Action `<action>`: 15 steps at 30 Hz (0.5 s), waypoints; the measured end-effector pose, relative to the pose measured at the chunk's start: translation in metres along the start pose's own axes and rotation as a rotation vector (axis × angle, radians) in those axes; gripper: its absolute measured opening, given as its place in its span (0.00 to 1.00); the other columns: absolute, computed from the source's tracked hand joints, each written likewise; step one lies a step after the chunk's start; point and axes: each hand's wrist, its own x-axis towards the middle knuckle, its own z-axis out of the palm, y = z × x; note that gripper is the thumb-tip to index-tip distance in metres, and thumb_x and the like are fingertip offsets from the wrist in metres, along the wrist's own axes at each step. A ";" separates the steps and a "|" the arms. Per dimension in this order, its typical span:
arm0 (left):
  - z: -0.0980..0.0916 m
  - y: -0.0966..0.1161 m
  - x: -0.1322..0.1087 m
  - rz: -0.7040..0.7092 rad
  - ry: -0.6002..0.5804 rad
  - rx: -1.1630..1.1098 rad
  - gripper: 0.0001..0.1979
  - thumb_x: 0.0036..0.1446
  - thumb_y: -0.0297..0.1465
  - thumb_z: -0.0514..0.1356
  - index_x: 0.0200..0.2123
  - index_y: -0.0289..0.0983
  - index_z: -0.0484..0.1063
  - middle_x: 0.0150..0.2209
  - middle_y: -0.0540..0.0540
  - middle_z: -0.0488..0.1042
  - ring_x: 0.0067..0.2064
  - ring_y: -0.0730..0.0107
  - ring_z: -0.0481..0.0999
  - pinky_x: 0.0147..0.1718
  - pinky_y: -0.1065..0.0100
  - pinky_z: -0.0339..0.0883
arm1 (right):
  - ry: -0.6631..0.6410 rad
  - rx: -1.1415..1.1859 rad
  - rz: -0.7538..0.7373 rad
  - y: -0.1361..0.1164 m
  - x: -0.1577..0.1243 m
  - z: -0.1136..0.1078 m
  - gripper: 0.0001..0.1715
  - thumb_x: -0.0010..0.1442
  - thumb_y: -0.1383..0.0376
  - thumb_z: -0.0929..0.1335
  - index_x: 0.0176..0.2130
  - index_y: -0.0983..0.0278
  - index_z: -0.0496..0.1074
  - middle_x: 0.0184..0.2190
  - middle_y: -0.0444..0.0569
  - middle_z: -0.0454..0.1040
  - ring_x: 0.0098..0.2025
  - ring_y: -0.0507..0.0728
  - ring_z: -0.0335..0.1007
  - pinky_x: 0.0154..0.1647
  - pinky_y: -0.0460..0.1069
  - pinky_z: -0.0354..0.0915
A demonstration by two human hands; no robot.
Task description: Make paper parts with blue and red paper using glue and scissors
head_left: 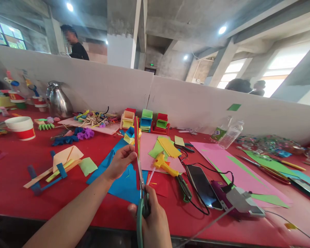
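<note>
My left hand [122, 160] pinches a narrow red paper strip [136, 144], which stands upright with a yellow-green edge showing. In my right hand [155, 217] is a pair of green-handled scissors [140, 210], its blades pointing up along the strip. Whether the blades touch the paper I cannot tell. Beneath my hands lies a blue paper sheet [100, 179]. A yellow glue gun [164, 164] rests just right of the blades, on pink paper [147, 141] near yellow and green pieces. Behind the strip stand several small folded paper boxes [146, 120].
A phone [204, 186], a black cable and a purple power strip [222, 193] lie to the right. Paper cups [20, 128], a steel jug [58, 100] and a heap of sticks [98, 119] stand left. A low white partition [186, 100] bounds the table's back; people are beyond it.
</note>
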 end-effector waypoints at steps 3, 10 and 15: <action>-0.001 0.001 0.001 0.015 0.012 -0.015 0.14 0.44 0.37 0.65 0.26 0.36 0.64 0.20 0.55 0.65 0.20 0.82 0.62 0.20 0.78 0.57 | 0.023 -0.036 -0.002 0.000 -0.001 0.000 0.26 0.54 0.53 0.64 0.49 0.64 0.63 0.20 0.41 0.69 0.20 0.51 0.64 0.21 0.41 0.59; 0.000 0.004 0.002 0.017 0.033 -0.006 0.14 0.45 0.36 0.65 0.26 0.36 0.63 0.19 0.56 0.64 0.20 0.81 0.62 0.19 0.78 0.57 | 0.012 -0.053 0.009 -0.001 0.002 0.000 0.26 0.56 0.54 0.63 0.49 0.67 0.63 0.21 0.43 0.70 0.22 0.52 0.67 0.23 0.42 0.61; 0.002 0.002 0.000 -0.001 0.020 0.021 0.13 0.45 0.37 0.64 0.26 0.36 0.64 0.20 0.56 0.64 0.20 0.81 0.62 0.20 0.77 0.59 | 0.022 -0.021 0.002 -0.002 0.001 0.001 0.24 0.56 0.56 0.63 0.49 0.67 0.63 0.22 0.44 0.71 0.22 0.52 0.66 0.23 0.42 0.61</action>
